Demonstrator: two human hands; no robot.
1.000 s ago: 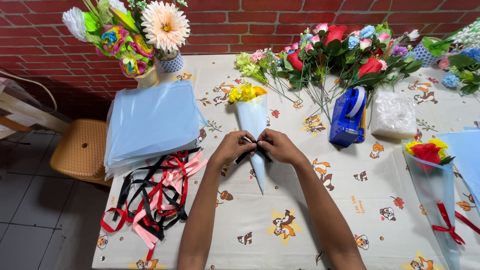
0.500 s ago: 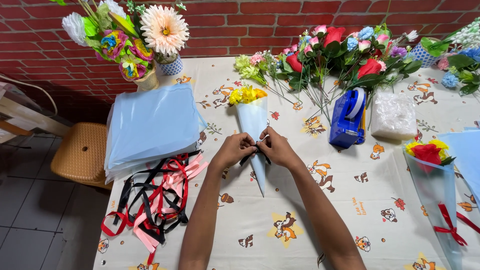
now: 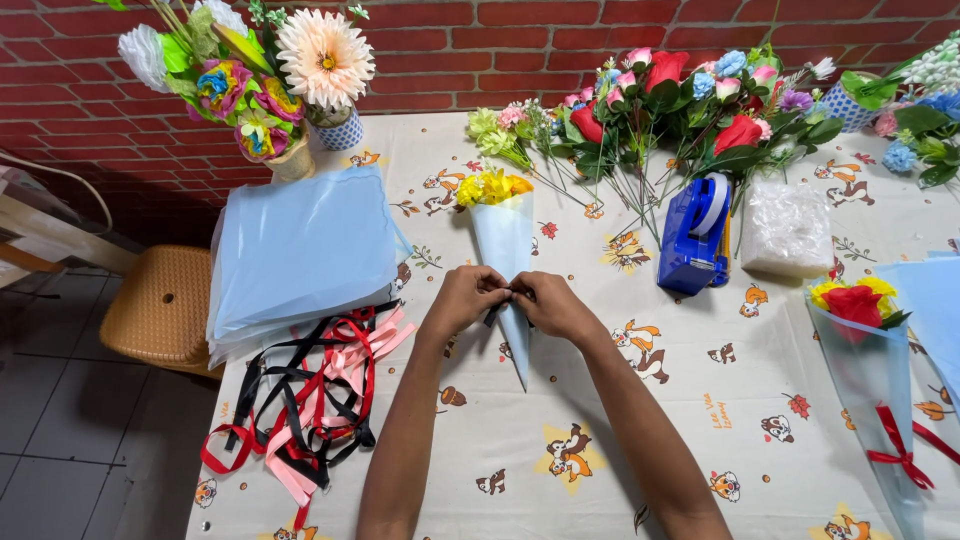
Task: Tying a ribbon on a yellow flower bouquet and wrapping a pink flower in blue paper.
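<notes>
At the far left a woven stool (image 3: 160, 310) sat half under the bench (image 3: 600, 470); on the bench lay a stack of pale blue sheets (image 3: 300, 250) and a tangle of ribbons (image 3: 300, 400). Your left hand (image 3: 462, 300) and right hand (image 3: 550, 303) met over the pale blue cone of yellow flowers (image 3: 503, 230), fingers pinched on a dark strip — too small to identify. Your hands hid the cone's middle. Further right stood a blue tape dispenser (image 3: 693, 235) — and a finished bouquet (image 3: 870, 350), cut off at the bottom edge.
</notes>
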